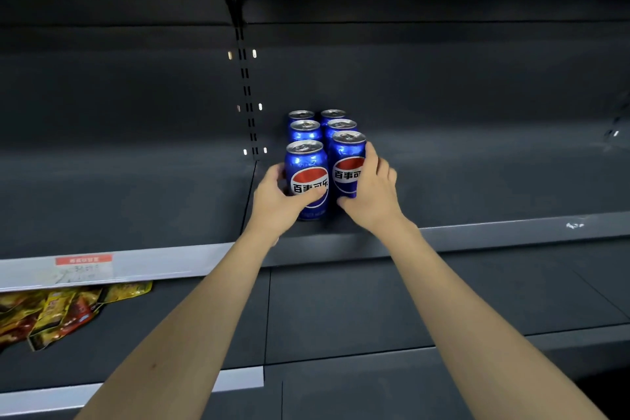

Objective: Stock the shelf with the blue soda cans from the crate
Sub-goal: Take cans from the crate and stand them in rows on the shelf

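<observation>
while each front blue can (305,177) is gripped, one by the left hand (278,196), one by the right hand (370,187), both should be slid squarely against the rows on the shelf (477,181), then released.

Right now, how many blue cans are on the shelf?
6, in two rows: left hand holds the front left can, right hand the front right can; middle cans, back cans.
</observation>
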Available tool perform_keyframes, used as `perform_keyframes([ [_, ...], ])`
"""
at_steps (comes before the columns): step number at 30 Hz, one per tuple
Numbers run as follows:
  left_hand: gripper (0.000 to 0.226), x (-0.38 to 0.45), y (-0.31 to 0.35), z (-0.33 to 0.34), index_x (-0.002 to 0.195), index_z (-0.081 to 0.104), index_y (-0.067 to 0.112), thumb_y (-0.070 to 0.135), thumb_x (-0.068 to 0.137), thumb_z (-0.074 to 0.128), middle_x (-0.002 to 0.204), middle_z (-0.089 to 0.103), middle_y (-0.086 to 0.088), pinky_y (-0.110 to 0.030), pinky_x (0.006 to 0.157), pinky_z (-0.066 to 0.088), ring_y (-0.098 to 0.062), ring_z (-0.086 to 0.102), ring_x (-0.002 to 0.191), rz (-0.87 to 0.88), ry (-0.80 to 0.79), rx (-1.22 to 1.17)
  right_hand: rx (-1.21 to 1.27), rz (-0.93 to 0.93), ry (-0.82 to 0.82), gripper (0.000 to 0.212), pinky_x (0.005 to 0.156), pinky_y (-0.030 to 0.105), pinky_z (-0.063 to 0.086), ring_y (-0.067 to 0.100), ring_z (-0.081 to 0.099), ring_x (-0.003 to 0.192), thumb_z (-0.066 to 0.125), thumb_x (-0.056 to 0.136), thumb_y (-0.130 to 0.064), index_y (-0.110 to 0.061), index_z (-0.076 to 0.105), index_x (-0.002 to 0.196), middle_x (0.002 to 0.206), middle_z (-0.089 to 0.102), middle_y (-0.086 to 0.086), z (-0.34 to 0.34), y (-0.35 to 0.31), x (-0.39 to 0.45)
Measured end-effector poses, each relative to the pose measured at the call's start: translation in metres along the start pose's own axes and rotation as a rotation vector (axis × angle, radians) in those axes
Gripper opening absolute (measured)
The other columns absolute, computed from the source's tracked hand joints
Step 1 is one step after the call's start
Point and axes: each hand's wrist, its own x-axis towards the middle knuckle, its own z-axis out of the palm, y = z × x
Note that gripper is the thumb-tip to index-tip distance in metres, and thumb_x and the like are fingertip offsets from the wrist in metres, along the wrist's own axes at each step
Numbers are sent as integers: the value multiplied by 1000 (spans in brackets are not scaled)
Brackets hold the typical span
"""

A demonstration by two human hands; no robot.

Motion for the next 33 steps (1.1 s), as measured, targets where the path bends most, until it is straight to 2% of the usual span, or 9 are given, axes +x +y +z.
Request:
perform_keyframes([
  [5,72,13,-6,6,120,47,26,23,61,87,119,62,3,-43,92,52,-13,62,106,-18,-59,-25,179,33,-10,108,106,38,31,30,34,131,75,77,-15,-15,-4,151,144,35,12,8,5,0],
  [8,71,19,-8,8,129,47,19,16,68,83,118,63,5,-36,92,52,-11,61,107,-13,-50,-34,221,90,-17,106,106,40,35,29,35,133,74,79,-16,-14,-3,152,147,31,11,9,8,3],
  [11,67,23,-6,8,132,49,18,14,72,80,116,64,5,-25,86,51,-9,61,106,1,-55,-7,274,130,-59,98,106,41,38,26,36,135,76,79,-25,-14,9,151,149,33,7,12,13,6],
  [14,65,25,-6,8,132,49,19,14,75,78,116,65,4,-26,86,51,-10,61,106,-3,-75,11,276,139,-54,77,101,41,43,25,46,126,77,77,-31,-11,33,138,138,45,7,11,15,10],
  [17,67,28,-7,9,135,46,19,13,76,77,118,64,3,-25,85,50,-10,61,106,-13,-71,13,266,130,-72,71,98,38,44,23,49,122,77,78,-32,-11,38,134,135,50,5,6,17,14],
  [24,72,28,-10,11,140,40,24,17,78,76,121,61,8,-31,94,49,-7,58,109,-16,-93,36,268,114,-70,73,100,39,45,20,50,123,75,79,-33,-13,37,137,137,49,3,7,19,10],
  [28,66,25,-8,12,136,43,23,18,79,75,120,61,6,-35,97,47,-11,57,112,-63,-85,65,267,141,-76,78,102,40,44,20,48,125,76,77,-35,-14,35,140,138,49,2,6,15,7],
  [31,60,21,1,14,130,44,15,15,78,75,123,59,-2,-34,96,46,-17,56,111,-128,-74,176,257,167,-70,96,108,45,37,25,38,134,78,73,-42,-13,23,148,147,40,5,3,11,2],
  [33,57,14,10,15,126,44,10,15,78,74,126,57,-7,-33,95,46,-21,55,113,-160,-29,245,211,185,-78,102,113,43,30,28,28,139,75,77,-43,-10,13,151,153,29,9,-1,8,-3],
])
